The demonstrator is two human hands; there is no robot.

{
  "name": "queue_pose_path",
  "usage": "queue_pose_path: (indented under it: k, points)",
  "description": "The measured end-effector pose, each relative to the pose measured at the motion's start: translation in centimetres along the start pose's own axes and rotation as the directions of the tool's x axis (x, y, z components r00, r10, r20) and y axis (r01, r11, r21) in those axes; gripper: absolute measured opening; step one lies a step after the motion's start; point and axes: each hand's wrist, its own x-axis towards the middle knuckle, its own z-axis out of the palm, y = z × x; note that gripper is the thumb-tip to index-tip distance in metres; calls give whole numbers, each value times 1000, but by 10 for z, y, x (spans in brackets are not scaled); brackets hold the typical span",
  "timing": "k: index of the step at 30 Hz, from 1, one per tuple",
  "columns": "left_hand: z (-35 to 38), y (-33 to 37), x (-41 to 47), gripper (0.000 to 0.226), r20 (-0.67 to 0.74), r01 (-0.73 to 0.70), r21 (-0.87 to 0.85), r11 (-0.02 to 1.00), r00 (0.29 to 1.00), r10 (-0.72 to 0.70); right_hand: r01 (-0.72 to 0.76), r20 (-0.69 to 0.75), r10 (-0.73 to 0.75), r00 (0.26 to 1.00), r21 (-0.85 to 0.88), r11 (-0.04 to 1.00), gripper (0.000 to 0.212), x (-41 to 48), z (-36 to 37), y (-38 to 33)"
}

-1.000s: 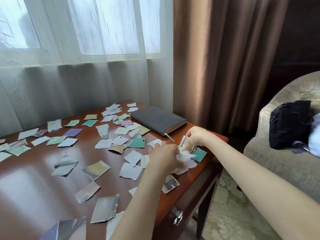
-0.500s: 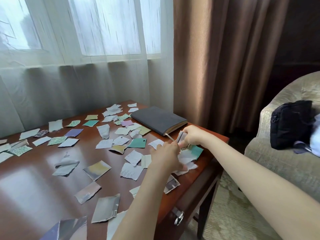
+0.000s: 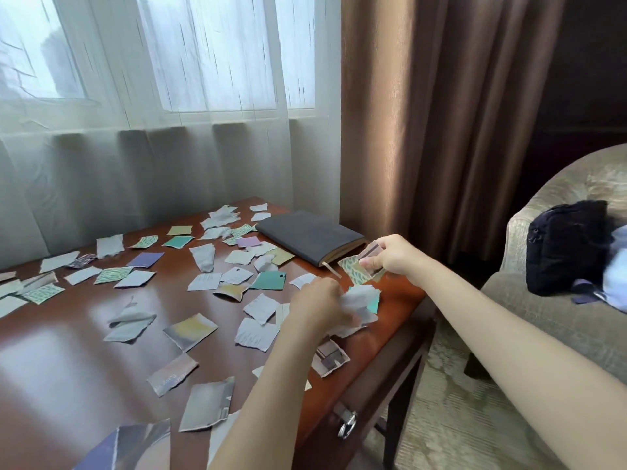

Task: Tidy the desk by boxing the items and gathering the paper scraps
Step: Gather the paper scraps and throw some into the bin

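Many torn paper scraps in white, grey, green and purple lie scattered over the dark wooden desk. My right hand is raised just above the desk's right edge and pinches a few scraps, one with a green pattern. My left hand is low on the desk beside it and grips a bunch of white and teal scraps. A dark grey notebook lies closed at the far right corner of the desk.
A sheer white curtain and a brown drape hang behind the desk. To the right stands a beige armchair with a black bag on it. A metal drawer pull shows on the desk's front. Patterned carpet lies below.
My right hand has lifted up and to the right with its scraps. My left hand has stayed on the desk, gathering the white and teal scraps under its fingers.
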Motion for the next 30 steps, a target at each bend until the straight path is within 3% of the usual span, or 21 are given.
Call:
queue_pose_path:
  k: [1, 4, 8, 12, 15, 20, 30]
  points:
    - [-2, -1, 0, 39, 13, 12, -19, 1000, 1000, -12, -18, 21, 18, 1000, -10, 1000, 2, -2, -2, 1]
    - [-14, -5, -2, 35, 8, 30, -106, 994, 1000, -29, -59, 85, 62, 994, -31, 998, 16, -4, -3, 5]
    - [-40, -21, -11, 33, -86, 65, -272, 960, 992, -92, -84, 190, 99, 977, -84, 993, 11, -11, 1, 5]
    - [-51, -40, -17, 30, -95, 170, -306, 937, 974, -208, -61, 220, 103, 970, -191, 980, 12, -15, 8, 5]
    - [-50, -46, -18, 40, -71, 236, -260, 936, 962, -263, -30, 198, 99, 975, -325, 945, 26, -16, 14, 6]
    - [-44, -52, -16, 43, -46, 210, -151, 966, 975, -219, -22, 115, 90, 989, -491, 871, 53, -19, 17, 2]
    - [-36, -45, -12, 55, -67, 195, -12, 981, 978, -195, 12, 107, 55, 993, -545, 839, 54, -18, 38, 2]
